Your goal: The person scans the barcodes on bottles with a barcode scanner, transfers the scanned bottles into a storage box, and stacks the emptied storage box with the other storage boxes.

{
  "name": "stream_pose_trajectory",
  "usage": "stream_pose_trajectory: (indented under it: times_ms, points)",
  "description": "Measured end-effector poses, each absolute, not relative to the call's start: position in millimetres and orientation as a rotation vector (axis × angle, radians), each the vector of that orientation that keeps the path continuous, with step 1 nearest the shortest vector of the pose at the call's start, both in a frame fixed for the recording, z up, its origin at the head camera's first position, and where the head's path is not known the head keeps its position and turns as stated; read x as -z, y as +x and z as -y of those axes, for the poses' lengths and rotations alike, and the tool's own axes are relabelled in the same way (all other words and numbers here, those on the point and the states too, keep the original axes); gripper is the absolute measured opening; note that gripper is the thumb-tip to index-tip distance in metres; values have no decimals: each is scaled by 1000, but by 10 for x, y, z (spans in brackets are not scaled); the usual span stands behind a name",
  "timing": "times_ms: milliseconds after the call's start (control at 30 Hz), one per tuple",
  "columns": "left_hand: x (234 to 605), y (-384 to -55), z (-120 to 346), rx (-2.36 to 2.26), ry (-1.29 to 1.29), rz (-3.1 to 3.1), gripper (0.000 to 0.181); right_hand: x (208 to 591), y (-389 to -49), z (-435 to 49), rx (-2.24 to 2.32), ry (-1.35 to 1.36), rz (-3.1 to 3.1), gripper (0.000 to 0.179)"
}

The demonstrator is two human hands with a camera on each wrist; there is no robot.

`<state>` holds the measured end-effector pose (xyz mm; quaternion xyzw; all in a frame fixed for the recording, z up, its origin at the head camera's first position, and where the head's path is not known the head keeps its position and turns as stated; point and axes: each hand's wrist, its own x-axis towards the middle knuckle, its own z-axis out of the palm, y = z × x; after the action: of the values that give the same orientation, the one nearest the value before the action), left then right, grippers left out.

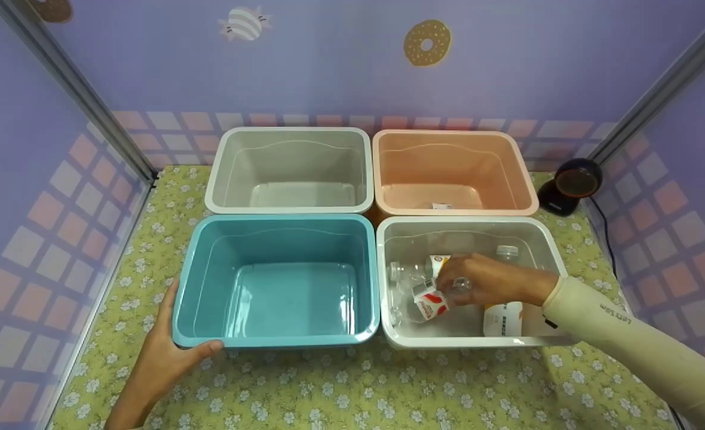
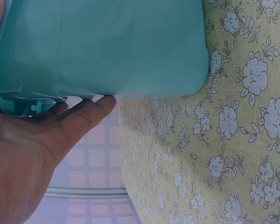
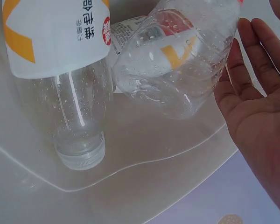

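Note:
A teal bin [image 1: 281, 341] stands front left. My left hand [image 1: 164, 349] rests on its near left corner, the thumb along the front rim and the fingers fairly straight against the outer side. My right hand [image 1: 478, 280] reaches into the translucent grey-white bin [image 1: 472, 342] at front right. In the right wrist view, its outstretched fingers touch or lie close beside a clear plastic bottle [image 3: 186, 88]; the thumb is mostly out of frame. A carton-like piece with red and white print [image 1: 430, 300] lies by the fingertips. A capped bottle with a white and orange label [image 3: 60, 37] lies nearby.
Behind stand a grey bin [image 1: 293, 209] and a peach bin [image 1: 454, 211] with a small white label on its floor. A black scanner-like device [image 1: 570, 185] with a cable stands at the right. A flowered cloth [image 1: 340, 388] covers the table, with purple walls around it.

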<state>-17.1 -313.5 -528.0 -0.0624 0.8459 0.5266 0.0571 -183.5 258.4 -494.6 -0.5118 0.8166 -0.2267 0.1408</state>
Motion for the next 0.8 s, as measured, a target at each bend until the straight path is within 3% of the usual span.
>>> stream_pose_trajectory:
  times_ms: [333, 800]
  points:
    - [5286, -163, 3118, -1644, -193, -2553, 137, 4997, -1879, -2568, 610, -1605, -2324, 22]
    - [5294, -151, 3119, -1673, -192, -2541, 137, 5138, -1754, -2536, 104, -1493, -2439, 65]
